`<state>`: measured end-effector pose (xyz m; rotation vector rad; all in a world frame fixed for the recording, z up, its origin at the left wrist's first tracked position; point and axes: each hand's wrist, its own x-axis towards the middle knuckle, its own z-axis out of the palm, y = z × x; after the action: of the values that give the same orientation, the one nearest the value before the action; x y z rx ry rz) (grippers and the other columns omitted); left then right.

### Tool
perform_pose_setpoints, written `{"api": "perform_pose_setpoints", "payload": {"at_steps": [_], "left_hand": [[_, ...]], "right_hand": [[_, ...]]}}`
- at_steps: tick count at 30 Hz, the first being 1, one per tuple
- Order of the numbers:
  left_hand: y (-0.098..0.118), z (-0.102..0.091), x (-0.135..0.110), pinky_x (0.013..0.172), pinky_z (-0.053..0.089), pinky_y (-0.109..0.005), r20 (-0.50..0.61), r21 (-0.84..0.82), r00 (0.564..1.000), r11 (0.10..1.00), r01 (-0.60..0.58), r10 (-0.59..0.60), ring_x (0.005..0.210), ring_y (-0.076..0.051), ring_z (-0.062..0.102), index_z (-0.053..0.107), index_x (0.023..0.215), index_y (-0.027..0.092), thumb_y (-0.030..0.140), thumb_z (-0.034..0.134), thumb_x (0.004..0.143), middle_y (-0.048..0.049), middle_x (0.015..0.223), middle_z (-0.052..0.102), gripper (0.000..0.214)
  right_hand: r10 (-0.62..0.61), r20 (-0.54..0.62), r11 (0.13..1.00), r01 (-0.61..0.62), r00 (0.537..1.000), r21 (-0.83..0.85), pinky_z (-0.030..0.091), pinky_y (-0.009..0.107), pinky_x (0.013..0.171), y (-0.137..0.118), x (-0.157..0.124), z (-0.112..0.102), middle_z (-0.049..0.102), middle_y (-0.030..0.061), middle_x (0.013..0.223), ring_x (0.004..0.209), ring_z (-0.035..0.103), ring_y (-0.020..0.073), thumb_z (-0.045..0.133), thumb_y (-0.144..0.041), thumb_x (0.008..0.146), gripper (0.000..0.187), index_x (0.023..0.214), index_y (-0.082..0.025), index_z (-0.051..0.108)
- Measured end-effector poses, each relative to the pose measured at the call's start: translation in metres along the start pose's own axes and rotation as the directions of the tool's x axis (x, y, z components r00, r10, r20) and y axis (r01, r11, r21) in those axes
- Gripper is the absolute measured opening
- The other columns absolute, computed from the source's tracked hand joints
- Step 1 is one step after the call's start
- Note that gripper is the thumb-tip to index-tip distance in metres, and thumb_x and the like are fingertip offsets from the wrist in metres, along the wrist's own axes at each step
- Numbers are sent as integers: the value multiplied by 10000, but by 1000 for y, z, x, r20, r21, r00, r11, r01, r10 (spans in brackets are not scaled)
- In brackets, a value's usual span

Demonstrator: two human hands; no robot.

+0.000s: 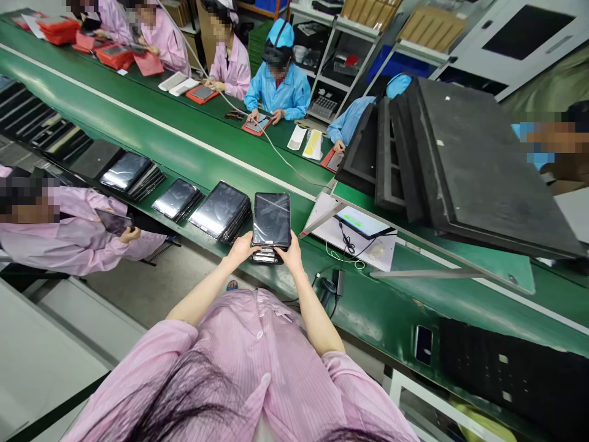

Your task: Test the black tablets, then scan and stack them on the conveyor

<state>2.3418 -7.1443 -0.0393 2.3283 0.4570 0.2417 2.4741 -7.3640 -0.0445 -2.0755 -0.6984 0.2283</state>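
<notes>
Both my hands grip a black tablet (272, 218) by its lower corners, its dark glossy screen facing up. My left hand (242, 249) is closed on the lower left corner, and my right hand (291, 252) on the lower right. Below the tablet, the edges of a small stack of tablets (267, 255) show between my hands. Whether the held tablet touches that stack I cannot tell. Just to the left stands a taller tablet stack (221, 210), with a lower tablet stack (178, 200) beyond it.
A monitor (363, 222) with cables sits on a white board at right, under a slanted shelf bearing large black foam sheets (488, 159). A handheld scanner (327, 288) and phone (423, 344) lie on the green bench (368, 319). Co-workers sit across and at left; a cable hangs over the bench.
</notes>
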Motion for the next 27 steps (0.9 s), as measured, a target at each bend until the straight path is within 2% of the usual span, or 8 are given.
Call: {"api": "perform_pose_setpoints", "payload": {"at_steps": [7,13,16,20,23,27], "left_hand": [[-2,1,1,1146,581,-433,26,3,1000,1000,4,-4,1322,-365,757,714,1401,182,256,908,913,-167,1438,771,531],[-6,1,-1,1200,552,-426,13,-52,1000,998,-16,17,1358,-340,742,700,1443,214,249,890,920,-141,1470,756,557],[-11,6,-4,1251,515,-442,-10,-121,999,992,-47,46,1456,-342,678,638,1531,209,245,910,888,-162,1549,704,700],[-19,18,-4,1328,435,-488,-41,-195,998,980,-47,39,1586,-366,550,542,1623,186,227,984,774,-217,1665,594,958],[-24,27,-1,1305,457,-514,-37,-199,999,980,-1,-7,1528,-381,602,590,1559,174,221,1006,731,-216,1588,651,928],[-26,32,4,1242,521,-518,-2,-158,999,986,50,-51,1428,-391,677,654,1456,156,209,1018,714,-207,1490,714,828]], "right_hand": [[33,-63,999,-34,998,-16,402,490,1356,1,-9,5,528,193,1713,1575,530,325,792,-335,919,871,1687,-168,418],[1,-59,999,-4,998,-42,399,502,1357,7,-10,5,526,194,1700,1576,515,316,761,-331,926,870,1693,-173,383],[-5,-33,1000,5,999,-27,385,489,1366,11,-6,4,500,202,1710,1583,499,315,783,-302,885,928,1698,-159,359],[12,48,1000,-11,999,-13,369,515,1374,19,3,3,498,199,1710,1608,467,345,833,-300,837,995,1710,-166,376],[2,68,1000,-2,998,4,372,535,1370,27,6,4,516,190,1699,1606,472,364,854,-315,829,982,1701,-182,423],[-26,69,999,23,997,41,378,550,1365,36,5,8,507,198,1719,1610,472,385,912,-331,786,1057,1710,-179,421]]}}
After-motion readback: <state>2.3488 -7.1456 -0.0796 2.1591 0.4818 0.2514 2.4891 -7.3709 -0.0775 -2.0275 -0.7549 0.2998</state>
